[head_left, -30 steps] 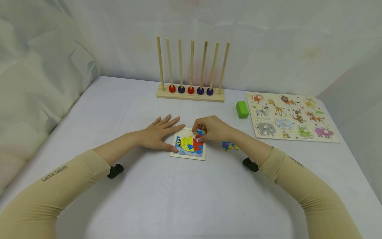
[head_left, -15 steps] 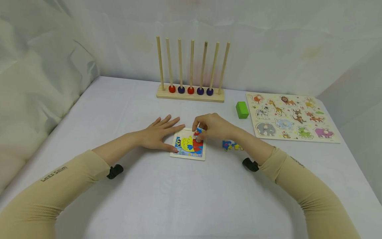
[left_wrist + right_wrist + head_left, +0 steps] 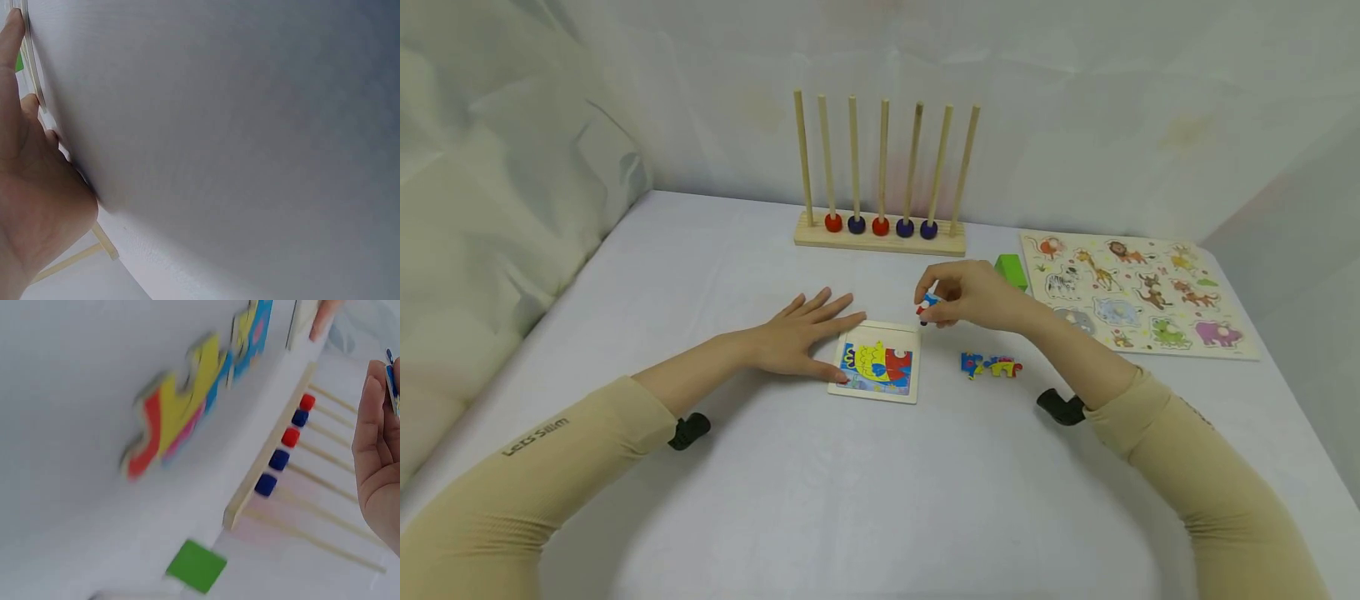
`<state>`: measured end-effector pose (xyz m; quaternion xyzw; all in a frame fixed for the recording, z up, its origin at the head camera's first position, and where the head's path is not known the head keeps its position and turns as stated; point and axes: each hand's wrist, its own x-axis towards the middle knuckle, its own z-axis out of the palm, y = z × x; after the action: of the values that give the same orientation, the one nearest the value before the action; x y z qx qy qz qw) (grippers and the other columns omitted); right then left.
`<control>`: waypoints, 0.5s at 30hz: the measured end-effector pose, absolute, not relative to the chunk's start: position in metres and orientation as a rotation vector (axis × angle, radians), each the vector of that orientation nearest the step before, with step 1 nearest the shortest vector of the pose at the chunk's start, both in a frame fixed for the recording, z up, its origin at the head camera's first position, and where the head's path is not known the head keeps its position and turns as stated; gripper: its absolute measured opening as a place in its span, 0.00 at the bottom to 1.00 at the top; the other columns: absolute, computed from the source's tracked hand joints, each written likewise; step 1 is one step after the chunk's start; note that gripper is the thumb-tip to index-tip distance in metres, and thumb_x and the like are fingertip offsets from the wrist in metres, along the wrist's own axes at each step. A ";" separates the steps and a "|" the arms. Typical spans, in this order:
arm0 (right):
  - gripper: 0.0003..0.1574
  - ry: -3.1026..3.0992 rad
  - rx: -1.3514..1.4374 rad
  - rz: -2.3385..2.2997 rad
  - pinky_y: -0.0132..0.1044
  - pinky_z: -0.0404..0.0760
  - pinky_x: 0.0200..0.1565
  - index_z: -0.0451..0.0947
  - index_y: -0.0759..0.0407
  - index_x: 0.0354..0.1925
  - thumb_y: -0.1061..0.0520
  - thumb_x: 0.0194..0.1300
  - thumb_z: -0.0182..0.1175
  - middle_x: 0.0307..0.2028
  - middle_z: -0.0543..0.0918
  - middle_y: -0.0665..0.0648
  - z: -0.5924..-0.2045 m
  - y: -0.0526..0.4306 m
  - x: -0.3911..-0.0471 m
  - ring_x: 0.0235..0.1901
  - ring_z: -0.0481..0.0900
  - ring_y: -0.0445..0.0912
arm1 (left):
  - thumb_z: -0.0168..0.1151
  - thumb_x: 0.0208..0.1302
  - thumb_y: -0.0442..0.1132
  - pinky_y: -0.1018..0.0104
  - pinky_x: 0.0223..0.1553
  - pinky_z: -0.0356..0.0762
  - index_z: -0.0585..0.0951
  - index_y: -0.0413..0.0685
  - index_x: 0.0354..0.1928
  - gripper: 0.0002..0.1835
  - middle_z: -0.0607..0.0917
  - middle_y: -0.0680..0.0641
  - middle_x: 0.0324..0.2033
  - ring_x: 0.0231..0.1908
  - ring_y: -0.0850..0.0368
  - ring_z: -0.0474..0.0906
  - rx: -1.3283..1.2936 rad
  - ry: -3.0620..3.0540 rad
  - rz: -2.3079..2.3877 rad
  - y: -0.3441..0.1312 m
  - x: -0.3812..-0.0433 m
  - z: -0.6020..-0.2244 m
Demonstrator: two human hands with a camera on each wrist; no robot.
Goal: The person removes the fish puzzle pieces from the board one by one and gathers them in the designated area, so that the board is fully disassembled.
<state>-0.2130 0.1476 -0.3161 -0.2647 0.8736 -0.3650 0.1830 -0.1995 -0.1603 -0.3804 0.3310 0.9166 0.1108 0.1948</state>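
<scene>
A small wooden jigsaw tray [image 3: 874,397] lies on the table, partly filled with a yellow, red and blue picture; its upper part shows bare wood. My left hand [image 3: 786,340] rests with fingers spread at the tray's left side, thumb on its lower left corner. In my right hand [image 3: 973,293], thumb and fingers pinch a blue, white and red puzzle piece [image 3: 928,305], held above the table to the upper right of the tray. The right wrist view shows only the edge of that piece. Two loose puzzle pieces [image 3: 1003,367] lie right of the tray, below my right hand.
Behind stands a wooden peg rack [image 3: 880,241] with red and dark blue beads on upright rods. A green block [image 3: 1011,271] sits partly behind my right hand. An animal peg puzzle board [image 3: 1150,292] lies at the right, partly covered by the right hand and arm.
My right hand has lifted the puzzle piece off the tray and moved right and away from me, uncovering the tray's upper right part and the loose pieces. The left hand stays put.
</scene>
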 end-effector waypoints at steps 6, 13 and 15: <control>0.16 2.448 -0.686 -1.058 0.45 0.86 0.43 0.82 0.57 0.50 0.54 0.65 0.66 0.34 0.87 0.61 -0.315 0.178 -0.216 0.36 0.88 0.57 | 0.60 0.56 0.73 0.33 0.76 0.29 0.48 0.70 0.78 0.53 0.38 0.53 0.81 0.80 0.41 0.27 0.941 2.575 0.312 -0.160 -0.200 -0.382; 0.18 2.435 -0.663 -0.990 0.35 0.85 0.45 0.80 0.56 0.56 0.54 0.69 0.61 0.41 0.85 0.59 -0.314 0.216 -0.215 0.40 0.88 0.53 | 0.60 0.56 0.73 0.33 0.76 0.29 0.47 0.70 0.78 0.53 0.38 0.53 0.81 0.80 0.41 0.27 0.940 2.573 0.308 -0.161 -0.201 -0.382; 0.19 2.425 -0.657 -0.968 0.34 0.85 0.45 0.79 0.56 0.57 0.54 0.70 0.60 0.44 0.85 0.59 -0.313 0.226 -0.214 0.41 0.88 0.53 | 0.60 0.56 0.73 0.33 0.76 0.29 0.47 0.70 0.78 0.53 0.38 0.53 0.81 0.80 0.41 0.27 0.942 2.573 0.309 -0.161 -0.200 -0.382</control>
<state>-0.2139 0.2256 -0.3134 -0.2380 0.8780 -0.3506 0.2226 -0.2005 -0.1610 -0.3824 0.3352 0.9160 0.1102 0.1911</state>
